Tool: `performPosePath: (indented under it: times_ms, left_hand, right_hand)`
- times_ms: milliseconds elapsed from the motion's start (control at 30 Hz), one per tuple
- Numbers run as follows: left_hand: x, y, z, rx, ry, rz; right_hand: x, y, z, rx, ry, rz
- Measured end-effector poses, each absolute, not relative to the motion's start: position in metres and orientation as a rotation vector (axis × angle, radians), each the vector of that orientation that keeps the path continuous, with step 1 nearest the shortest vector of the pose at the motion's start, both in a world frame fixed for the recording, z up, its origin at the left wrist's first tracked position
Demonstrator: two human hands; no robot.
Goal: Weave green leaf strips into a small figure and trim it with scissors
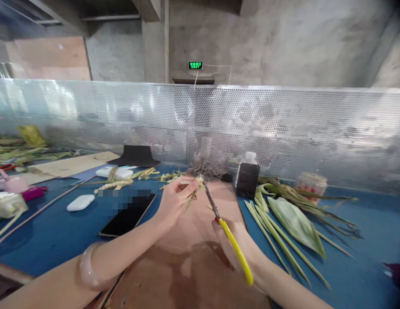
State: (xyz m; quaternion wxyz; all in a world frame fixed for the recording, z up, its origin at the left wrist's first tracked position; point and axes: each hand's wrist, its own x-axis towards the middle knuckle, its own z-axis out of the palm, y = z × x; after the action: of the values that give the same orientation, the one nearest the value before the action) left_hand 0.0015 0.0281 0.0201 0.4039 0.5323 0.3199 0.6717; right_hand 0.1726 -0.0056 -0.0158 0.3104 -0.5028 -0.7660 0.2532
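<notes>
My left hand [175,195] is closed around a small pale piece of plant [200,180], with thin green strips hanging below the fingers. My right hand [233,240] grips yellow-handled scissors [233,242] by the handle. Their metal blades point up and away, with the tips at the plant piece beside my left fingertips. Whether the blades are parted is too small to tell. Both hands are above a brown wooden board [187,274].
Left lie a black phone [129,216], a white case [80,203] and plant scraps [114,185]. Right are a dark bottle [247,178], green stalks [277,240], a broad leaf [296,223] and a clear jar [312,186]. A perforated metal screen [148,116] stands behind.
</notes>
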Motion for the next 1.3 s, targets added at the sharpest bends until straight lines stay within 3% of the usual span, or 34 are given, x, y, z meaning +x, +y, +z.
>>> performPosePath:
  times_ms: [433,800,1300]
  left_hand:
    - [0.004,0.028,0.019,1.316,0.76,1.709]
    - [0.002,0.025,0.019,1.489,0.723,1.576]
    - [0.012,0.011,0.012,1.903,0.726,1.337]
  right_hand:
    - [0.171,-0.006,-0.018,-1.302,-1.996,0.642]
    - [0.174,0.003,-0.024,-1.047,-1.523,0.816]
    - [0.18,-0.005,-0.019,-0.934,-1.489,0.6]
